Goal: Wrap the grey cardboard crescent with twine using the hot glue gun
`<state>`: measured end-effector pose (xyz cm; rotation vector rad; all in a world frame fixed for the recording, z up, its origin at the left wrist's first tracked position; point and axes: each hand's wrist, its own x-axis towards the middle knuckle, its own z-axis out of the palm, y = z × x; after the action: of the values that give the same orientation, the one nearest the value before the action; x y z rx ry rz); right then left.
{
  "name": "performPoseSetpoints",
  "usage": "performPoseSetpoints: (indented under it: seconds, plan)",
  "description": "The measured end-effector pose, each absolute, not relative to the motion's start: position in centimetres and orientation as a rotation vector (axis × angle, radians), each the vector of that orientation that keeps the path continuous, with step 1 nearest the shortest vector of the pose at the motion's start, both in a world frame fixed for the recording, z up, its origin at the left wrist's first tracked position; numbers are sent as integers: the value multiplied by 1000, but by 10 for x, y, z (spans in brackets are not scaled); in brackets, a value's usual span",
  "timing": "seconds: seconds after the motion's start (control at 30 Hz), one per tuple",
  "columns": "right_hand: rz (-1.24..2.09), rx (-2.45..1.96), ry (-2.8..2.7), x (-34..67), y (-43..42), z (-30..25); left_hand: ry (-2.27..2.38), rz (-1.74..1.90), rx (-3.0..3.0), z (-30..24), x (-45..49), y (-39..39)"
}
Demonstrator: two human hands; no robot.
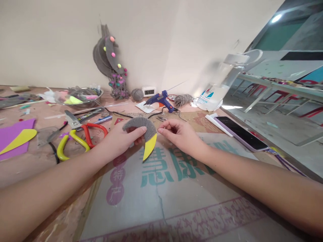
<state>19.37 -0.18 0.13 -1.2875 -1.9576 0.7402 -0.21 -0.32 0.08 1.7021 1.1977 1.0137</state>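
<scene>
My left hand (121,136) grips a curved yellow foam crescent (149,147) whose upper part is wrapped in grey yarn (140,123). Its fingers are closed around the wrapped middle. My right hand (176,132) is just right of the piece, fingers pinched together beside the wrapped edge, on what looks like a thin grey strand too fine to make out. Both hands hover over a printed cardboard sheet (164,188) on the table.
Red scissors (92,132), yellow-handled pliers (67,146), a blue glue gun (161,100), grey yarn balls (183,99), a small clock (148,91) and a phone (241,132) lie around. Purple and yellow foam (15,137) sits left. A bottle (214,92) stands at right.
</scene>
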Motion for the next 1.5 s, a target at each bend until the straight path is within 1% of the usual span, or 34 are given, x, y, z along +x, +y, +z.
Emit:
performPoseSetpoints:
  seconds: [0.23, 0.47, 0.57, 0.67, 0.8, 1.0, 1.1, 1.2, 1.37, 1.43, 1.5]
  plan:
    - [737, -1274, -1970, 194, 0, 1, 1187, 993, 1687, 5, -1, -6]
    - [595, -1205, -1807, 199, -1, 11, 1216, 1024, 1497, 5, 0, -5]
    - [631, -1206, -1771, 198, -9, 15, 1164, 1032, 1481, 6, 0, -5]
    - [694, -1234, -1866, 195, -16, 15, 1136, 1061, 1441, 7, -2, -4]
    - [873, -1267, -2027, 190, -17, 12, 1082, 1081, 1415, 4, -3, -2]
    - [999, -1280, -1951, 190, -10, 7, 984, 1137, 1330, 3, -3, -1]
    - [1047, -1267, -1937, 190, -12, 7, 1071, 1182, 1448, 5, -4, -2]
    - [1031, -1259, -1974, 190, -15, 9, 1180, 1120, 1626, 4, -6, -3]
    - [761, -1196, -1866, 194, -15, 10, 1204, 1022, 1609, 0, -7, -1]
    - [814, -1137, -1800, 196, -14, 11, 1196, 996, 1601, -2, -6, -1]
    - [959, -1081, -1779, 195, -13, 12, 1184, 998, 1620, -2, -6, -1]
